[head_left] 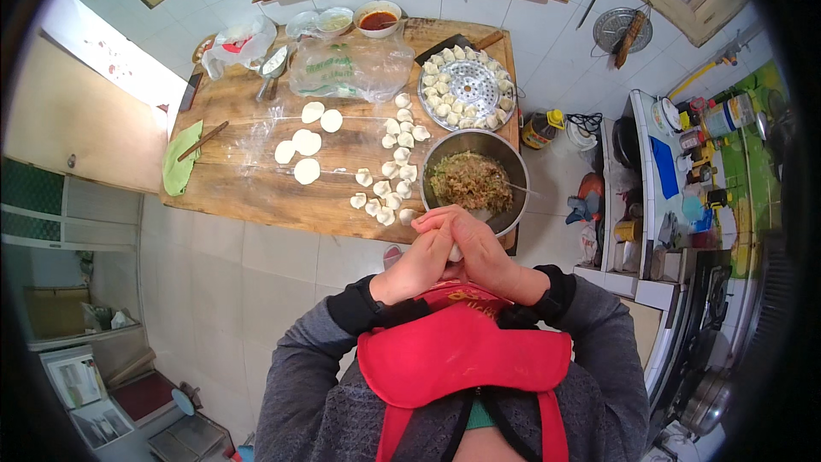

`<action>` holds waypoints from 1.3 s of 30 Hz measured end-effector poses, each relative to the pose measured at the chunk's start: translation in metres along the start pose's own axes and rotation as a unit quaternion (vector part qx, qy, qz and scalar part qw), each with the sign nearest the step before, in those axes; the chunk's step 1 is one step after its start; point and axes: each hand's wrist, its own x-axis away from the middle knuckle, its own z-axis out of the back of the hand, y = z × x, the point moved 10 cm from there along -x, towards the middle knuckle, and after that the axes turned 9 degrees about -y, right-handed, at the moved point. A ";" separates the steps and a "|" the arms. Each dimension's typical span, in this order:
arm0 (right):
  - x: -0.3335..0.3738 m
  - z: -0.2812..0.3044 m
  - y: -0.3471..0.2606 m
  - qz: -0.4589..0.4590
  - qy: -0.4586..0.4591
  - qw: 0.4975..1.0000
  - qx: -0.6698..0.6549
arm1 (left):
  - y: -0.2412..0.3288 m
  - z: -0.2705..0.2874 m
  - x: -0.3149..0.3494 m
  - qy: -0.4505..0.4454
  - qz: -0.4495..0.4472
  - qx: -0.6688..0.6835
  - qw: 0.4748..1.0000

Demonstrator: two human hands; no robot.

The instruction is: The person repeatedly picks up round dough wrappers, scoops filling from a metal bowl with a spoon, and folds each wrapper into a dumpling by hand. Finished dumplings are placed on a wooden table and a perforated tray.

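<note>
Head view: left hand and right hand are pressed together, fingers closed around a dumpling, of which only a small pale edge shows between the palms. Both hands sit over the near edge of the wooden table. Directly beyond the right hand stands a steel bowl of filling, with a utensil handle leaning on its right rim. Beyond the left hand lies a cluster of finished dumplings, and further left, round wrappers. Past the bowl sits a round tray ringed with dumplings. A green cloth with chopsticks lies far left. A red apron hangs below the hands.
</note>
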 end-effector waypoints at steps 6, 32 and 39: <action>-0.001 -0.005 -0.004 0.046 0.003 0.992 0.121 | -0.012 0.006 0.006 0.066 0.033 0.084 0.994; -0.009 0.015 0.000 0.003 0.053 0.951 0.304 | -0.030 0.053 -0.001 -0.013 0.025 0.326 0.945; -0.018 0.017 0.017 -0.029 0.059 0.953 0.295 | -0.032 0.046 -0.003 -0.048 0.034 0.327 0.943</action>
